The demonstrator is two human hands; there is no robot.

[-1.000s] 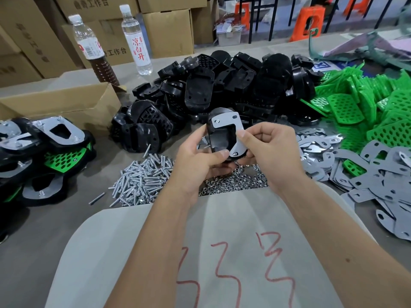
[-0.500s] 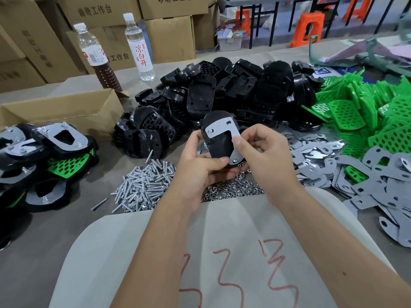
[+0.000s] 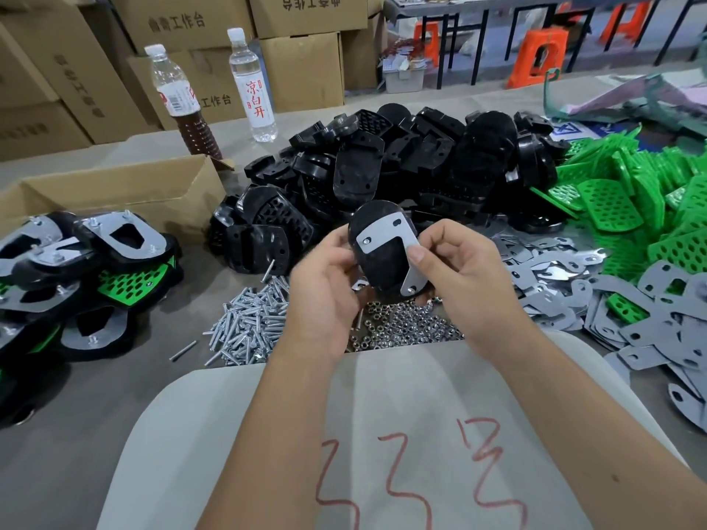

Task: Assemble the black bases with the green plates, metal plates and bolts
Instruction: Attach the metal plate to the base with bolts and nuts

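Rounded black plastic base [image 3: 382,258] w/ grey U-shaped metal plate [image 3: 386,239] on it, held above table betw. both hands: left hand [image 3: 325,296] grips its side, right hand [image 3: 459,277] thumb pins plate. Risk: plate slips off its holes, loose bolts drop into pile of small steel nuts [image 3: 401,330] below.

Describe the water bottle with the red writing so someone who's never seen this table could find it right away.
Behind the heap of black plastic bases, two plastic bottles stand before the stacked cardboard boxes. Take the right one, the clear bottle with red characters on a white label; its neighbour, the brown-liquid bottle, is dark in its lower half.
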